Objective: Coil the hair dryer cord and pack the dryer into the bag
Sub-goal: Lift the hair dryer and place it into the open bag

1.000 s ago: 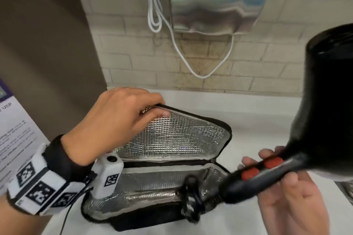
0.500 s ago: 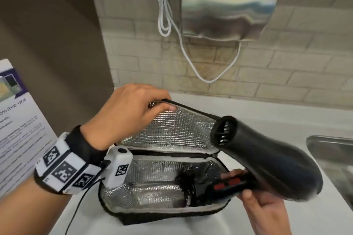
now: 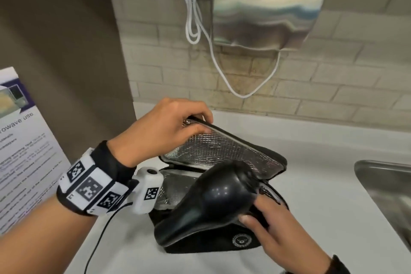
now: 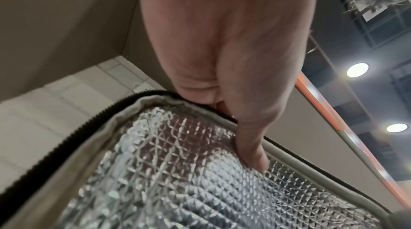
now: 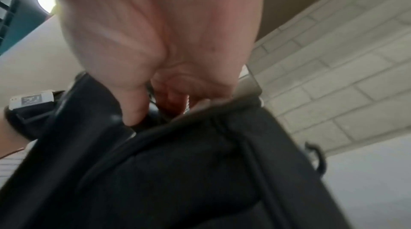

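Note:
A black hair dryer [image 3: 213, 202] lies slanted across the mouth of a black foil-lined bag [image 3: 222, 242] on the white counter. Its handle and cord are down inside the bag, hidden. My right hand [image 3: 266, 213] grips the dryer where the body meets the handle, thumb on the shell [image 5: 133, 115], fingers curled into the bag. My left hand [image 3: 169, 127] pinches the top edge of the bag's lid [image 3: 224, 149] and holds it up. In the left wrist view my thumb [image 4: 253, 153] presses the silver lining [image 4: 177, 171].
A steel sink [image 3: 387, 189] sits at the right. On the tiled wall above hangs a metal hand dryer [image 3: 266, 9] with a looped white cable [image 3: 193, 18]. A printed sign [image 3: 20, 144] stands at the left. The wrist camera's thin black wire [image 3: 97, 242] trails over the counter.
The dryer came down from high at the right and turned. Its handle and coiled cord went into the bag, and the body now lies over the opening. The left hand kept holding the lid.

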`<state>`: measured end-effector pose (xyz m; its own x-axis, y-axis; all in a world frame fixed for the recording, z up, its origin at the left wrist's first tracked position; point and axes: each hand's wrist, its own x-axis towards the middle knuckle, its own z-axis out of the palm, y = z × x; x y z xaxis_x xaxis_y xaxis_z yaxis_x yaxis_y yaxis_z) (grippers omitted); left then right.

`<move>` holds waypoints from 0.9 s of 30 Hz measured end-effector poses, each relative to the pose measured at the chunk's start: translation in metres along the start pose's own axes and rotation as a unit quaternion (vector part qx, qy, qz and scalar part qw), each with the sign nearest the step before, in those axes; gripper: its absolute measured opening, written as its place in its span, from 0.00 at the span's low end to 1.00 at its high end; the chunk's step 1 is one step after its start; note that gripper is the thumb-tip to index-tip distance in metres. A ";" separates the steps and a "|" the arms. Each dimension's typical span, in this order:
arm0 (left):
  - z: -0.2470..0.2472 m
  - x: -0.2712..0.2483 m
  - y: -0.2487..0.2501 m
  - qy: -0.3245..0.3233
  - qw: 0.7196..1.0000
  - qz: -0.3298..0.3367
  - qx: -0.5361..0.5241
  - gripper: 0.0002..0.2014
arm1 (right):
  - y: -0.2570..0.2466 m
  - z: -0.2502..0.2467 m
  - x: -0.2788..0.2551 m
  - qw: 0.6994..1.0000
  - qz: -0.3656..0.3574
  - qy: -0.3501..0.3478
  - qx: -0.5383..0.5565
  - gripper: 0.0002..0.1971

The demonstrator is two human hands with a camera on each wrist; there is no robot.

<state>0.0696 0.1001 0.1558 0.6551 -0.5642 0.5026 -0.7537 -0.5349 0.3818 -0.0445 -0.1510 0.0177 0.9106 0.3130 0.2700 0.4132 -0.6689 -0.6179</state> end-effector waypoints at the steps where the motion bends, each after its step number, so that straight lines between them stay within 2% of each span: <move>1: 0.001 -0.001 0.001 0.003 1.000 0.007 -0.002 0.10 | -0.002 0.004 0.003 1.000 0.001 -0.008 0.000 0.19; 4: 0.006 -0.006 0.001 0.006 1.000 0.017 -0.009 0.14 | -0.002 0.015 0.009 1.000 0.005 0.011 0.021 0.22; 7: 0.012 -0.018 -0.007 -0.006 1.000 0.019 -0.008 0.13 | -0.005 0.017 0.013 0.996 0.012 0.047 0.069 0.18; 9: 0.019 -0.029 -0.015 0.001 1.000 0.018 0.006 0.13 | -0.003 0.016 0.013 0.992 0.032 0.044 0.116 0.19; 12: 0.029 -0.051 -0.030 0.072 0.997 -0.026 0.004 0.17 | 0.002 0.013 0.010 0.986 0.066 0.040 0.150 0.18; 14: 0.035 -0.067 -0.041 0.131 0.989 -0.070 -0.022 0.13 | 0.005 0.012 0.009 0.980 0.083 0.044 0.173 0.17; 15: 0.038 -0.075 -0.047 0.130 0.985 -0.091 -0.059 0.10 | 0.006 0.012 0.009 0.977 0.091 0.047 0.185 0.17; 16: 0.042 -0.082 -0.052 0.104 0.980 -0.121 -0.119 0.08 | 0.006 0.012 0.008 0.973 0.098 0.050 0.201 0.17; 18: 0.049 -0.096 -0.061 -0.002 0.956 -0.178 -0.231 0.09 | 0.006 0.012 0.007 0.964 0.110 0.051 0.238 0.18; 20: 0.057 -0.112 -0.071 -0.112 0.951 -0.193 -0.215 0.15 | 0.006 0.013 0.006 0.956 0.119 0.064 0.259 0.18; 22: 0.062 -0.124 -0.080 -0.173 0.966 -0.165 -0.100 0.18 | 0.006 0.012 0.006 0.950 0.127 0.083 0.273 0.17; 24: 0.062 -0.127 -0.084 -0.184 0.978 -0.094 -0.009 0.14 | 0.006 0.011 0.007 0.948 0.128 0.102 0.273 0.17; 27: 0.056 -0.124 -0.077 -0.204 0.979 -0.025 -0.003 0.09 | 0.006 0.011 0.008 0.958 0.129 0.112 0.232 0.16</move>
<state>0.0498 0.1762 0.0208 0.6573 -0.7418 0.1329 -0.7194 -0.5650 0.4040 -0.0351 -0.1454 0.0078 0.9829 -0.0091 0.1841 0.1718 -0.3162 -0.9330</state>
